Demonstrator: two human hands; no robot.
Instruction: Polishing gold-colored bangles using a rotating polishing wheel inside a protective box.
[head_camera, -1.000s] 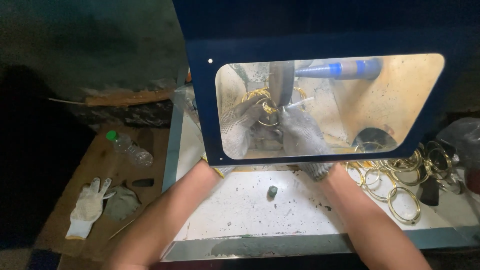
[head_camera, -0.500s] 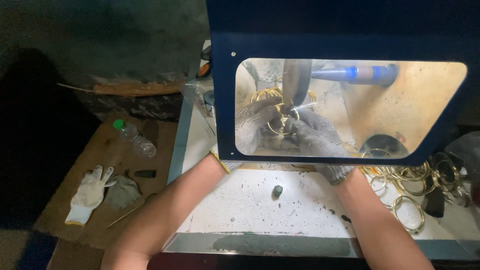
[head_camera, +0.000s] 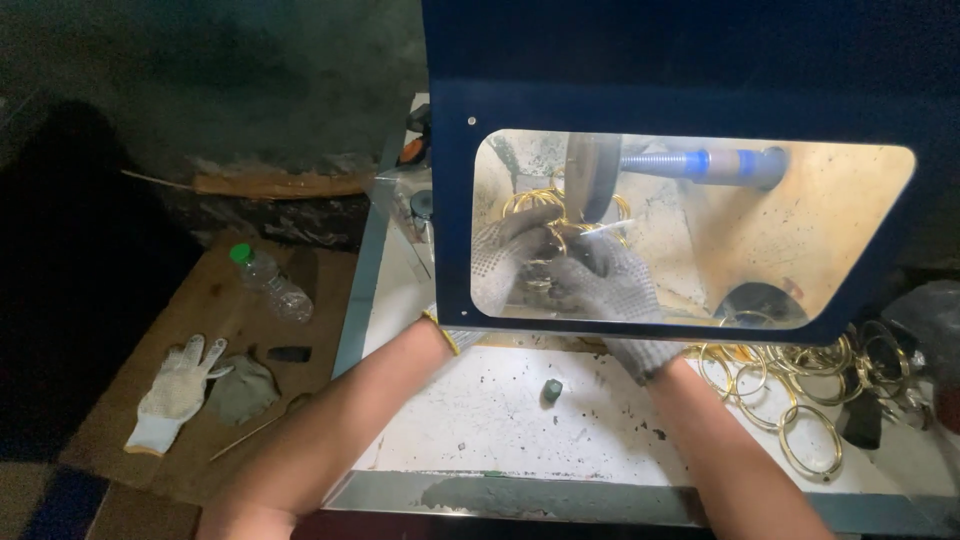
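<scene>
Head view: left hand (head_camera: 505, 262) and right hand (head_camera: 605, 285), both gloved, close together behind clear window (head_camera: 850, 220) of dark blue guard (head_camera: 700, 60), clamped on gold ring (head_camera: 540, 205) pressed at polishing wheel (head_camera: 590, 175). More gold rings (head_camera: 790, 400) heaped on white bench (head_camera: 480, 420) at right. Spare white glove (head_camera: 172, 390) and plastic bottle (head_camera: 268, 283) on wooden board (head_camera: 200, 310) at left.

White glove (head_camera: 175, 390), plastic bottle (head_camera: 267, 283) on wooden board (head_camera: 205, 320); loose brass rings (head_camera: 800, 400), small dark block (head_camera: 551, 390) on bench.
</scene>
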